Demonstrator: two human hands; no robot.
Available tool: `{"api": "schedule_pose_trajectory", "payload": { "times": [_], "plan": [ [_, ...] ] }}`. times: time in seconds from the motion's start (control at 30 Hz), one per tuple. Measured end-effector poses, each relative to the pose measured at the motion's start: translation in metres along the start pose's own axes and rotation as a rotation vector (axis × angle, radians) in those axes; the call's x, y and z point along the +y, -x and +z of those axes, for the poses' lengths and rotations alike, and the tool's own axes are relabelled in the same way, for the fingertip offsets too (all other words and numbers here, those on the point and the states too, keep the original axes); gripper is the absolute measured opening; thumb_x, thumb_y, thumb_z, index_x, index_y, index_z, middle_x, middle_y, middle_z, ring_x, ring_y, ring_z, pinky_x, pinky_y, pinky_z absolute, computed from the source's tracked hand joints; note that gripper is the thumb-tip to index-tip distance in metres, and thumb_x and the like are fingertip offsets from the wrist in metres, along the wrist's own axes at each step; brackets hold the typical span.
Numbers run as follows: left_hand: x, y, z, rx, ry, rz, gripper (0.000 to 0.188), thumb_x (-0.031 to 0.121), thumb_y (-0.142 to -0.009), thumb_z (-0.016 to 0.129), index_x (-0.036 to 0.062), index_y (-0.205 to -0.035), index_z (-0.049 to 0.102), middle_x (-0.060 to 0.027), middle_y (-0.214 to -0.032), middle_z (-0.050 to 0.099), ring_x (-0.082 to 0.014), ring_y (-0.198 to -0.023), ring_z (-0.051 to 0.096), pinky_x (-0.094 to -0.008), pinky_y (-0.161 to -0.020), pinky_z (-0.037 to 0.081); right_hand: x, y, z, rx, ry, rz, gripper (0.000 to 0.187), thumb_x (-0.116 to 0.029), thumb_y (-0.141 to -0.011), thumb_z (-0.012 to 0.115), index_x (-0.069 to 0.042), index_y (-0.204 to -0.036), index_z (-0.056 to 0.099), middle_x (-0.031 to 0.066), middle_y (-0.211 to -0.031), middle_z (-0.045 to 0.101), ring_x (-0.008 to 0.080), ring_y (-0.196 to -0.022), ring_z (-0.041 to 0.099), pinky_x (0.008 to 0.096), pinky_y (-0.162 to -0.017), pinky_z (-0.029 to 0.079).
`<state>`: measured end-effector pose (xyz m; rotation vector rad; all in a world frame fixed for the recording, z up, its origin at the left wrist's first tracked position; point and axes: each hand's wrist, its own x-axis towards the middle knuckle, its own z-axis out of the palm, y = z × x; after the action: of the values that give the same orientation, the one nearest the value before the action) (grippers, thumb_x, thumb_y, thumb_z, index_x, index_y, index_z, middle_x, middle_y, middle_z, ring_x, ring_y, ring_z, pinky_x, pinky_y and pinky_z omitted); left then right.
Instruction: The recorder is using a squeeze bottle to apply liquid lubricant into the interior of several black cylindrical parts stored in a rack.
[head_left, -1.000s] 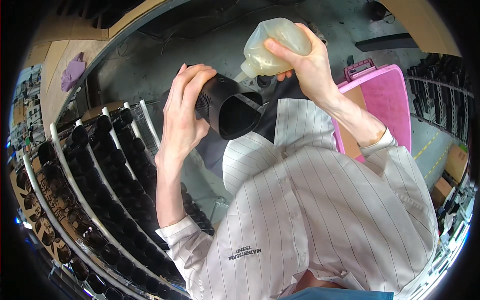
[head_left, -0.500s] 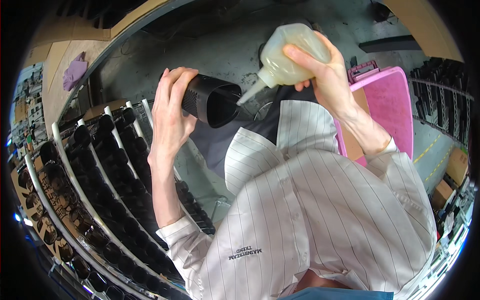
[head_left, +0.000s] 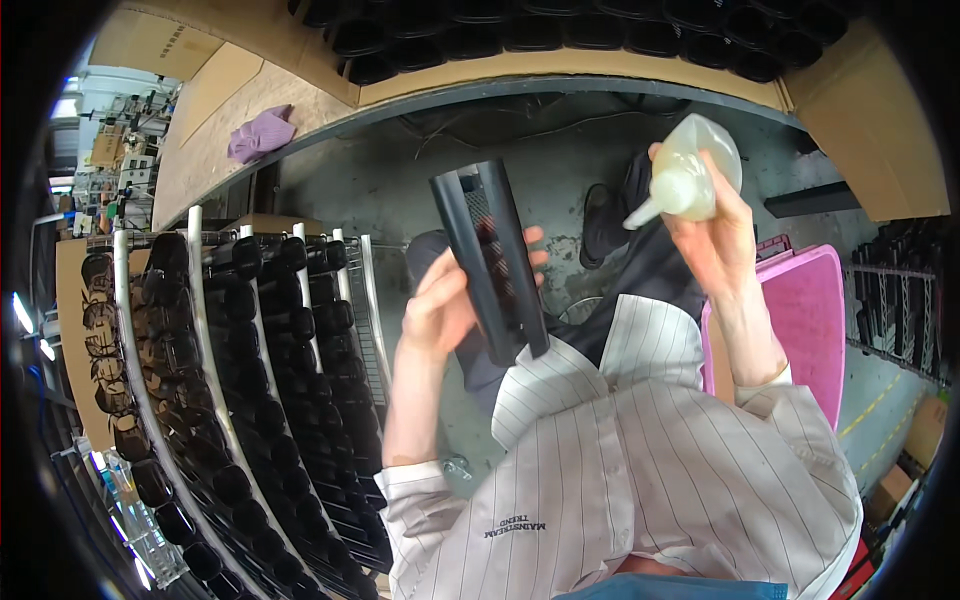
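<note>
A long black plastic housing point(head_left: 490, 262) with a perforated mesh panel leans upright in front of my chest. My left hand point(head_left: 447, 300) is closed round it from behind and the left, fingertips showing past its right edge. To the right, my right hand point(head_left: 718, 230) grips a translucent squeeze bottle point(head_left: 700, 165) with yellowish liquid inside. Its narrow nozzle points down and left, apart from the housing. Part of my left hand is hidden behind the housing.
A rack with white rails point(head_left: 207, 330) holds several rows of black housings at the left. A pink bin point(head_left: 800, 320) stands at my right. Ahead is a workbench edge point(head_left: 560, 88) with a cardboard box of black parts, and a purple cloth point(head_left: 262, 134) lies at its left.
The bottle's nozzle was at the housing's open end; now it is drawn away up and right. My left hand has turned the housing lengthwise and moved it right. The view has shifted toward the bench.
</note>
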<state>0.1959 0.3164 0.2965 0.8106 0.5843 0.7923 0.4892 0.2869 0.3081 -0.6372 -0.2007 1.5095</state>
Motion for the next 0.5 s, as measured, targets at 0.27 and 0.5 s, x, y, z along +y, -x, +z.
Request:
{"api": "schedule_pose_trajectory", "payload": {
  "times": [0.27,0.5],
  "plan": [
    [-0.026,0.005,0.018,-0.188,0.383,-0.128,0.092,0.062,-0.084,0.067,-0.0062,-0.141,0.044,-0.0275,-0.113,0.062,-0.0388,-0.097,0.067,-0.0483,-0.087,0.054,0.002,-0.029,0.032,-0.039,0.211,-0.252,0.051,-0.019,-0.091,0.072,0.005,-0.131,0.051,0.0157,-0.113,0.061,0.0182,-0.092,0.063,0.0228,-0.055,0.050],
    [-0.044,0.022,0.069,-0.314,0.763,-0.191,0.091,0.060,-0.092,0.057,-0.0080,-0.147,0.033,-0.0256,-0.086,0.060,-0.0313,-0.051,0.058,-0.0346,-0.042,0.049,0.032,-0.038,0.031,-0.094,0.148,-0.141,0.047,-0.018,-0.089,0.075,0.005,-0.125,0.055,0.0147,-0.110,0.061,0.0178,-0.088,0.062,0.0215,-0.048,0.047]
  ]
}}
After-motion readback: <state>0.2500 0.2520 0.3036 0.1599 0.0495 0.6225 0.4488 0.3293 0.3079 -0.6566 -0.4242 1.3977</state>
